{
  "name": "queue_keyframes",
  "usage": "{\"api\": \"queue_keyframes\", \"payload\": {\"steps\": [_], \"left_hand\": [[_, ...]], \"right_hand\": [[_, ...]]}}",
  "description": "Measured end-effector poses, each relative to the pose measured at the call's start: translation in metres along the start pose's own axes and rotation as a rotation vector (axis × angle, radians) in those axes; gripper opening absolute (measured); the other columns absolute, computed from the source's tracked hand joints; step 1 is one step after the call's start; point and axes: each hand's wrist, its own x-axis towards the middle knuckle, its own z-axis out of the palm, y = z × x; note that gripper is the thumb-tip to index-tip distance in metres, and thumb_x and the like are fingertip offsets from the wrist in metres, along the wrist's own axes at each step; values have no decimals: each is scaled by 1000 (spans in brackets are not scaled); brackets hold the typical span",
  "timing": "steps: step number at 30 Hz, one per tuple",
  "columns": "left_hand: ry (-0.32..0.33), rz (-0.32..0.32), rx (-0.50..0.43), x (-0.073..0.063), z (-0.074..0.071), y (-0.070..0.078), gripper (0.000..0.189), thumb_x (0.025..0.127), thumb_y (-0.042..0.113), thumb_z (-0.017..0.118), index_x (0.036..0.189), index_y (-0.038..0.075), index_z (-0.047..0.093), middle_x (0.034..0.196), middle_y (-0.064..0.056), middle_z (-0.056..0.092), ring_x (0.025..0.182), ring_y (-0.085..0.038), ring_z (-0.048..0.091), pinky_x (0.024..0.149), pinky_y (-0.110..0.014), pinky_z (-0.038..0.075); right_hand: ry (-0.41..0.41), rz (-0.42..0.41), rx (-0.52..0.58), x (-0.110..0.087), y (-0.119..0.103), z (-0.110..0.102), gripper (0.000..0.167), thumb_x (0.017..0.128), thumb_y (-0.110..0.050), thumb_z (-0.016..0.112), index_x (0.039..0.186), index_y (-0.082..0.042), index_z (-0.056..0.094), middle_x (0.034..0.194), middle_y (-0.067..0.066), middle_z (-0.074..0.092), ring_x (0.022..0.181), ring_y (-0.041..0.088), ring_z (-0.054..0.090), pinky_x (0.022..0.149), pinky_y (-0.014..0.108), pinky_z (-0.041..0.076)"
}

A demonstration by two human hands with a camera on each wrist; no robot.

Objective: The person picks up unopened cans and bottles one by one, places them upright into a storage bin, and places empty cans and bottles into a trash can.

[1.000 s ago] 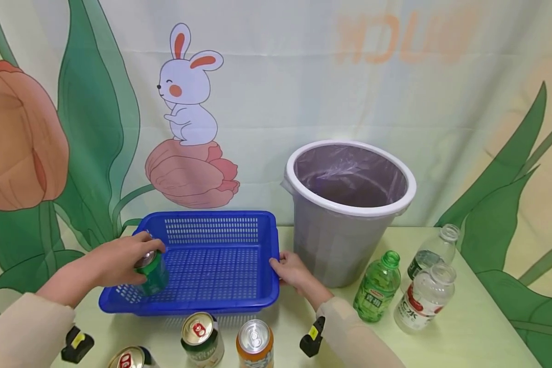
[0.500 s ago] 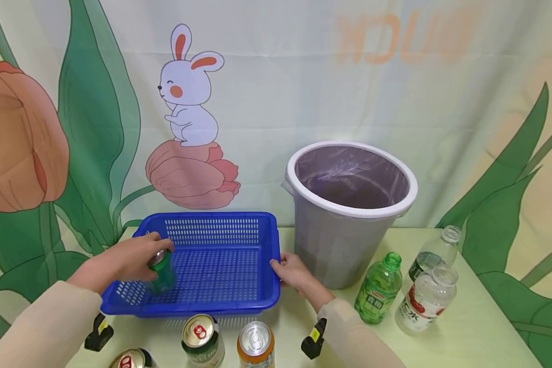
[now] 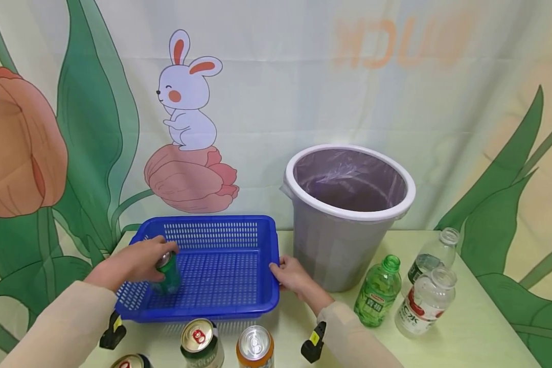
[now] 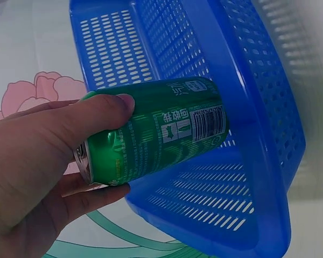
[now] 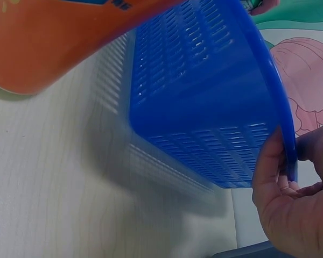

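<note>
My left hand [image 3: 140, 260] grips a green soda can [image 4: 161, 129] near its top, inside the left end of a blue plastic basket [image 3: 276, 245]. In the left wrist view, thumb and fingers wrap the can's top end, and a barcode shows near its bottom. Whether the can touches the basket floor I cannot tell. With thumb and fingers, my right hand [image 5: 296, 188] pinches the basket's right rim. Before the basket stand a dark green can with a gold top [image 3: 202, 342], an orange can [image 3: 255, 347] and another can [image 3: 131, 361], partly cut off by the frame.
A grey bin [image 3: 336, 245] with a white rim and clear liner stands right of the basket. Farther right are a green bottle [image 3: 378, 294] and two clear bottles, one with a red label [image 3: 418, 306], one behind it [image 3: 434, 255]. A printed curtain [image 3: 257, 102] hangs behind.
My left hand has carried the green can a little to the right within the basket. The right hand keeps its hold on the rim.
</note>
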Motion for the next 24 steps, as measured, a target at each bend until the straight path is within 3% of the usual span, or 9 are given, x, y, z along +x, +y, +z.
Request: {"api": "queue_keyframes", "payload": {"steps": [3, 8, 14, 24], "left_hand": [[-15, -12, -9, 2, 4, 0, 50, 71, 16, 78, 115, 13, 56, 98, -8, 52, 81, -21, 53, 69, -41, 53], [-30, -36, -25, 5, 8, -3, 51, 71, 17, 78, 116, 14, 55, 100, -10, 53, 84, -23, 55, 71, -43, 53], [-31, -59, -32, 9, 13, -11, 52, 71, 17, 78, 117, 12, 55, 100, -12, 53, 85, -26, 55, 71, -45, 53], [-29, -112, -42, 19, 19, -19, 51, 71, 17, 78, 116, 9, 56, 99, -14, 53, 87, -29, 55, 72, -47, 53]], "right_hand": [[1, 4, -7, 0, 1, -1, 23, 93, -14, 50, 103, 8, 50, 89, 20, 64, 72, 22, 64, 62, 37, 57], [-3, 14, 0, 0, 1, -2, 24, 94, -14, 49, 104, 7, 50, 92, 22, 64, 75, 26, 65, 63, 36, 57], [-11, 14, 13, 0, -1, -1, 23, 94, -14, 49, 104, 7, 50, 85, 15, 64, 69, 17, 63, 64, 37, 57], [-9, 17, 7, -2, -3, -2, 22, 94, -14, 48, 103, 6, 49, 85, 14, 63, 68, 17, 63, 65, 38, 57]]}}
